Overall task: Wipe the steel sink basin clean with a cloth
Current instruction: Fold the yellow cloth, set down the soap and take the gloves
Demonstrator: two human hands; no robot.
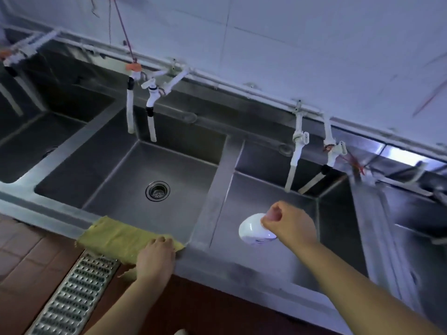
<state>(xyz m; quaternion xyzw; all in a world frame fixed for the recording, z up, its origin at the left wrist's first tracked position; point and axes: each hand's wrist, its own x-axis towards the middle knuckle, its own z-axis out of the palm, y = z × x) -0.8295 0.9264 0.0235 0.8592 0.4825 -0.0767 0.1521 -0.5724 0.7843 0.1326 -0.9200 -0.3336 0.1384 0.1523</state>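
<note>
Cloth (116,235) draped on near sink (150,228) rim under flat, relaxed left hand (156,257); right hand (287,226) clamps white bottle (252,229) over right basin. Risk: cloth slides floorward, bottle drops.

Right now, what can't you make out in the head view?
- White object in the right hand: fingers cover part, so what it is stays unclear.
- Right basin's drain: not visible.
- Cloth's near edge: under the left hand.
- Far-right sink area: blurred, cut off.
</note>
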